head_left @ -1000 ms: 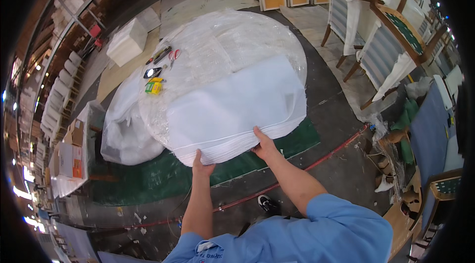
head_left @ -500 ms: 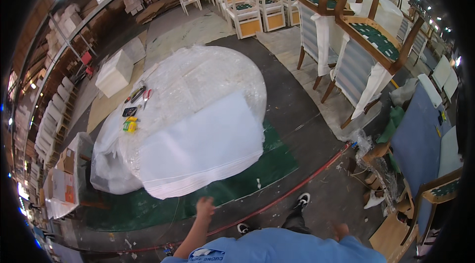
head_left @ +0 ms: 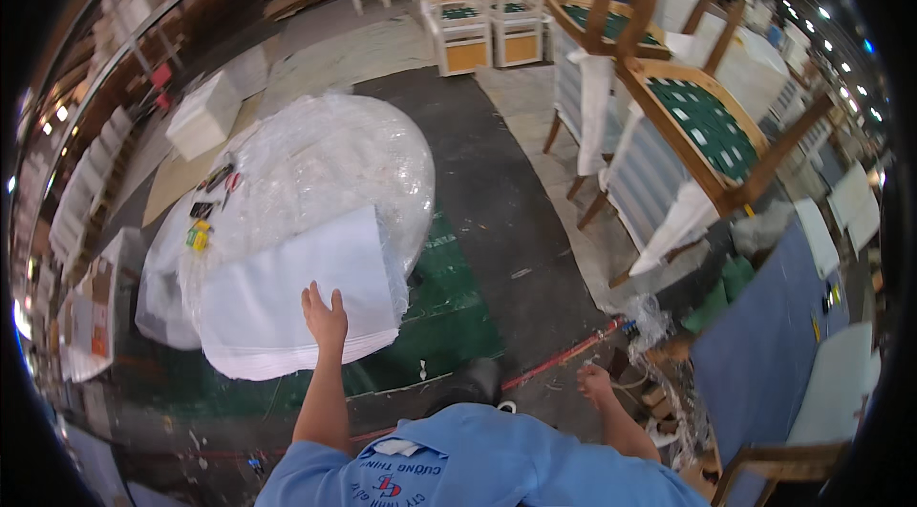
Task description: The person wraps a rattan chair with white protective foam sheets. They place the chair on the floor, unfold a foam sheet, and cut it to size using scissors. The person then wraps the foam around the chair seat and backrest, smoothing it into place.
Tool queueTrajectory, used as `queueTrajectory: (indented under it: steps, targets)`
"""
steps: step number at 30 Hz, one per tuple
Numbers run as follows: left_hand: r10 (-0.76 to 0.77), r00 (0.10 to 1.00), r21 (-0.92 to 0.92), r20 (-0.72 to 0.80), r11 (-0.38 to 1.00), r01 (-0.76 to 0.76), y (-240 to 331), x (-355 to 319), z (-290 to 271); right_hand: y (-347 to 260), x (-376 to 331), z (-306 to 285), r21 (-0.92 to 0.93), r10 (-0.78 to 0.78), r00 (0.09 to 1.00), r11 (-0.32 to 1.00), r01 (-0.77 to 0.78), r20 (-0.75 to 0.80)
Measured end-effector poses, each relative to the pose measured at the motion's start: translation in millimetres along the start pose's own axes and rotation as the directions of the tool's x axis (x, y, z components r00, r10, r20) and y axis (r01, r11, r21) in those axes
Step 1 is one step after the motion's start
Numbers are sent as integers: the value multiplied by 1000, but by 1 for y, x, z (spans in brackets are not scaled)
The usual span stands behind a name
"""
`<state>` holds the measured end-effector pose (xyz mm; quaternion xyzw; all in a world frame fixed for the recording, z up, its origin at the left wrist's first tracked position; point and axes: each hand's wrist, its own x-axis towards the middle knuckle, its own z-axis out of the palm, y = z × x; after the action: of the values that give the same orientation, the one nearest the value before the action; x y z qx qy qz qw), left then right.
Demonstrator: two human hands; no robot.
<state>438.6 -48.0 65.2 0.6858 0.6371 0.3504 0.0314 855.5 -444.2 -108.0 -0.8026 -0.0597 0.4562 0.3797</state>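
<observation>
My left hand [head_left: 326, 316], fingers spread, is over the near part of a stack of white sheets [head_left: 277, 292]; whether it touches the top sheet I cannot tell. The stack lies on a large round table [head_left: 382, 144] wrapped in clear plastic film. Out to the right, above the dark floor, my right hand [head_left: 594, 383] hangs with curled fingers, and nothing shows in it. By the table's left edge lie red-handled scissors [head_left: 233, 182], a black case-like object [head_left: 202, 210] and a small yellow-and-green box [head_left: 199, 236].
Upturned chairs [head_left: 697, 116] with wooden legs are stacked on other chairs at right. A red hose [head_left: 564, 356] crosses the floor near me. A large blue-grey panel [head_left: 755, 354] leans at far right. White-framed chairs [head_left: 458, 20] stand behind; a green mat [head_left: 444, 297] lies beneath the table.
My left hand has moved forward from near my body to over the white sheets, its fingers spreading. My right hand has come out forward. The view has shifted rightward, and my body is nearer the upturned chairs.
</observation>
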Motion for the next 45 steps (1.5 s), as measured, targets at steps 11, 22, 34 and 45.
queueTrajectory:
  steps: [11, 22, 34, 45]
  targets:
    - [22, 850, -396, 527, 891, 222, 150, -36, 110, -101, 121, -7, -158, -13, 884, 983, 98, 468]
    - [390, 783, -529, 484, 844, -93, 248, 283, 227, -412, 332, -86, 152, -4, 999, 988, -1, 32]
    - [74, 744, -370, 664, 897, 241, 305, 467, 393, -698, 559, 30, -607, 86, 882, 756, 246, 464]
    - [-227, 716, -283, 661, 808, 517, 334, 681, 529, -1047, 762, 159, -286, -329, 865, 847, 448, 378]
